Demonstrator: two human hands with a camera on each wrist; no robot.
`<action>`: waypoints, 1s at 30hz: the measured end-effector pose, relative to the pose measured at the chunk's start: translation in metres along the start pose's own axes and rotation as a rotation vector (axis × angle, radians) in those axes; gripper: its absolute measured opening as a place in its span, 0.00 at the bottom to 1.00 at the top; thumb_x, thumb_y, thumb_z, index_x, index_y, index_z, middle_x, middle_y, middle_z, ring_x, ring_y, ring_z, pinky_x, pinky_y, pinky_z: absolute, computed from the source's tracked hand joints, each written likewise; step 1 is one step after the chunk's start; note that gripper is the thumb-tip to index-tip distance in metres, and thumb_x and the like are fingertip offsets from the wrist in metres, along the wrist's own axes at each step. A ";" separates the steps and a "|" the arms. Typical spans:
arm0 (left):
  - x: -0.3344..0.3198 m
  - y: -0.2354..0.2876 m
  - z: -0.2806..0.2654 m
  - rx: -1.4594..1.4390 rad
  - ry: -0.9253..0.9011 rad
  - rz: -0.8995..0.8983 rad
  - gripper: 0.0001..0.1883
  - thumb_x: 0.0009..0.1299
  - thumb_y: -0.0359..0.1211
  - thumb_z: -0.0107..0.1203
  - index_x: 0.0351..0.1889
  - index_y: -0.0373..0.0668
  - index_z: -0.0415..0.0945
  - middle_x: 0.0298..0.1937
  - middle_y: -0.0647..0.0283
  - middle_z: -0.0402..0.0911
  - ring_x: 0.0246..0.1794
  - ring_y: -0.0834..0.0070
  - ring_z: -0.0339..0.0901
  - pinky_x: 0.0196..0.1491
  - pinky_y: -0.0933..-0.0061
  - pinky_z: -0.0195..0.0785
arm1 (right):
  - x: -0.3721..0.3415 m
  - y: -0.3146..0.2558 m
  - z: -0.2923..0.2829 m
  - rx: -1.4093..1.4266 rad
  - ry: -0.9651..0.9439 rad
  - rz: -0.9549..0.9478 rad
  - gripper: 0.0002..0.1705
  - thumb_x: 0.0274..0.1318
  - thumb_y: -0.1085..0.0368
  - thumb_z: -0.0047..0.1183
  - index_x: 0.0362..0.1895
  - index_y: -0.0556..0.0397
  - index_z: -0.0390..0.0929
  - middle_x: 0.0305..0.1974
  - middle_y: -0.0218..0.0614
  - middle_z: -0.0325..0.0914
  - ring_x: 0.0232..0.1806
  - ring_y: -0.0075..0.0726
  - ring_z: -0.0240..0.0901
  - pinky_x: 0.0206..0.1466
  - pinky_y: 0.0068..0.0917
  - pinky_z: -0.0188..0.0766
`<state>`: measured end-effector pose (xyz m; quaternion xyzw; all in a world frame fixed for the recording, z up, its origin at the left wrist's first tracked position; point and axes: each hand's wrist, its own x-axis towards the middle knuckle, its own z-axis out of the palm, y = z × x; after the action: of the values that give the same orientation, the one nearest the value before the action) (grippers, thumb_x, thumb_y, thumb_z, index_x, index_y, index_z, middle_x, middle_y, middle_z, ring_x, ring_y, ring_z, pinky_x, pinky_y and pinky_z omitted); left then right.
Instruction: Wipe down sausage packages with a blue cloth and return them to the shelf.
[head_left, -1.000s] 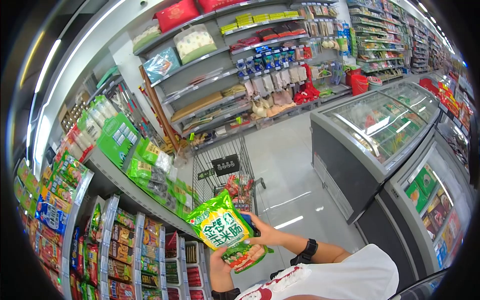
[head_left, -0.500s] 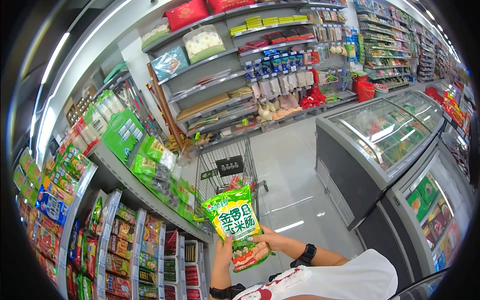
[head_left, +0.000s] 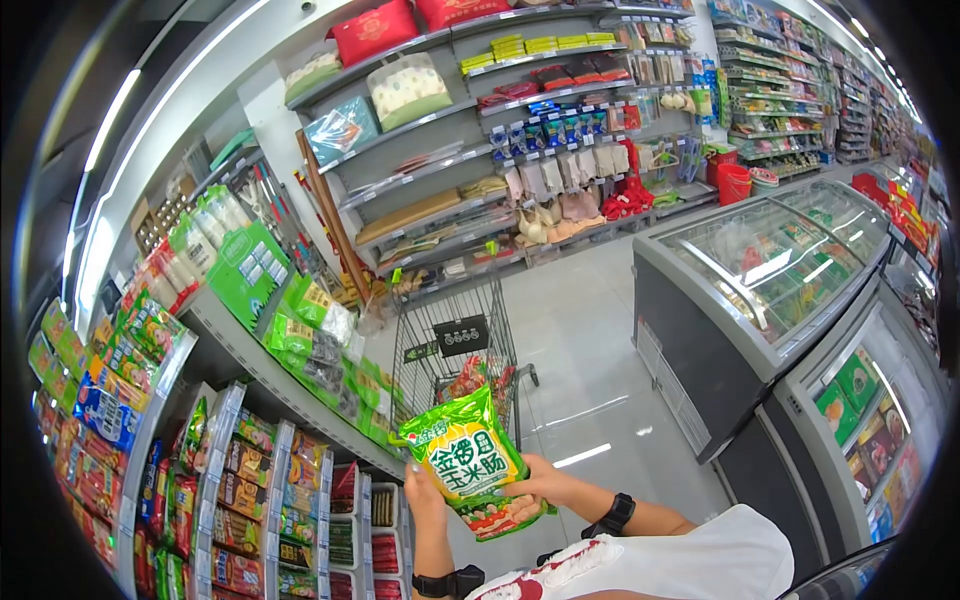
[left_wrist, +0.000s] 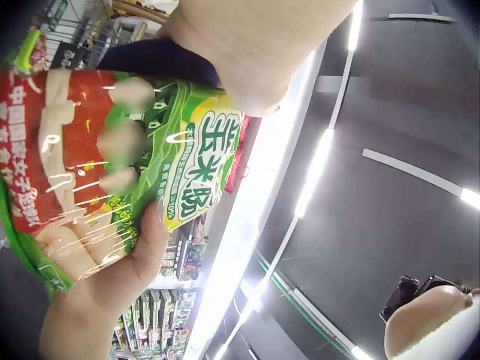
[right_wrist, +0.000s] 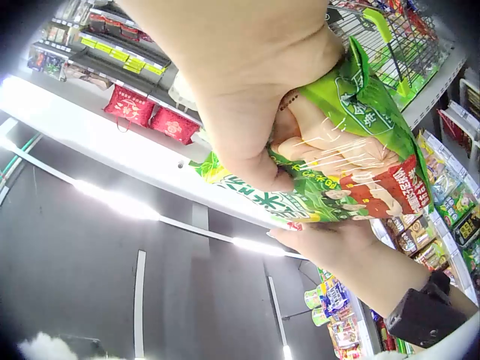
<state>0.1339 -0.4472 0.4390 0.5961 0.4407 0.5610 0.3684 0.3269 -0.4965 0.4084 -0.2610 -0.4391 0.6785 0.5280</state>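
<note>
A green and yellow packet (head_left: 470, 455) with Chinese lettering is held up, tilted, above the floor. My right hand (head_left: 548, 482) grips its right side with the thumb across the front; the fingers behind are hidden. At the packet's left edge is my left hand (head_left: 427, 505), its other fingers hidden behind the packet. The left wrist view has my left hand (left_wrist: 240, 52) against the printed packet (left_wrist: 142, 150), beside a dark blue item (left_wrist: 161, 60) I cannot identify. My right hand (right_wrist: 247, 97) presses the packet (right_wrist: 352, 157) in the right wrist view.
A wire shopping cart (head_left: 458, 340) with red packages stands just beyond the packet. Shelves of snacks (head_left: 240, 510) rise at the left, a glass-topped freezer (head_left: 690, 330) at the right. Shelving with cushions (head_left: 408, 90) and hanging goods lines the back.
The packet was raised more upright half a second ago and now tilts left. My left thumb has left its front for the left edge; my right thumb has come further over the front.
</note>
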 end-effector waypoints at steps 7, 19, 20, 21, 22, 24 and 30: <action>0.009 0.027 -0.006 -0.256 0.345 0.055 0.07 0.69 0.34 0.39 0.40 0.44 0.64 0.41 0.64 0.65 0.40 0.76 0.66 0.44 0.76 0.62 | -0.004 -0.008 0.003 -0.089 0.196 -0.036 0.22 0.41 0.71 0.59 0.45 0.59 0.71 0.38 0.31 0.76 0.36 0.21 0.69 0.41 0.21 0.68; -0.024 0.021 0.031 0.033 -0.133 0.055 0.07 0.59 0.22 0.48 0.32 0.42 0.64 0.31 0.67 0.66 0.33 0.82 0.63 0.38 0.82 0.60 | -0.003 -0.020 -0.003 -0.377 0.396 -0.336 0.18 0.38 0.69 0.62 0.37 0.57 0.72 0.26 0.29 0.75 0.22 0.18 0.67 0.26 0.18 0.66; -0.024 0.015 0.029 0.038 -0.146 0.077 0.07 0.59 0.22 0.48 0.32 0.42 0.64 0.31 0.67 0.66 0.33 0.82 0.63 0.39 0.82 0.59 | -0.005 -0.027 0.000 -0.324 0.396 -0.326 0.18 0.39 0.70 0.61 0.37 0.57 0.72 0.25 0.29 0.75 0.21 0.17 0.66 0.24 0.18 0.65; -0.024 0.006 0.029 0.042 -0.158 0.100 0.06 0.59 0.22 0.48 0.33 0.42 0.64 0.32 0.67 0.66 0.34 0.81 0.62 0.40 0.81 0.59 | -0.007 -0.034 0.002 -0.272 0.395 -0.316 0.18 0.39 0.70 0.61 0.38 0.57 0.71 0.24 0.29 0.75 0.20 0.17 0.66 0.22 0.18 0.64; -0.024 -0.002 0.029 0.045 -0.167 0.120 0.06 0.60 0.22 0.48 0.33 0.42 0.64 0.33 0.66 0.65 0.35 0.81 0.62 0.40 0.81 0.59 | -0.009 -0.038 0.004 -0.221 0.391 -0.303 0.18 0.40 0.70 0.60 0.39 0.57 0.71 0.23 0.29 0.74 0.18 0.17 0.65 0.20 0.18 0.63; -0.021 -0.010 0.027 -0.019 -0.059 0.057 0.06 0.60 0.23 0.47 0.34 0.42 0.64 0.34 0.66 0.65 0.36 0.80 0.62 0.43 0.79 0.58 | -0.014 -0.043 0.004 -0.249 0.383 -0.230 0.18 0.38 0.72 0.61 0.38 0.58 0.73 0.28 0.31 0.76 0.23 0.18 0.68 0.26 0.18 0.67; -0.002 0.013 0.024 -0.429 0.117 0.038 0.17 0.66 0.26 0.44 0.54 0.42 0.58 0.49 0.64 0.66 0.48 0.76 0.65 0.51 0.76 0.60 | -0.019 -0.027 0.004 -0.388 0.149 -0.162 0.22 0.40 0.69 0.61 0.44 0.54 0.70 0.22 0.31 0.75 0.17 0.18 0.67 0.17 0.18 0.63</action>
<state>0.1594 -0.4521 0.4484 0.4786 0.3204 0.6826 0.4498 0.3426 -0.5138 0.4312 -0.3710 -0.5407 0.5155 0.5515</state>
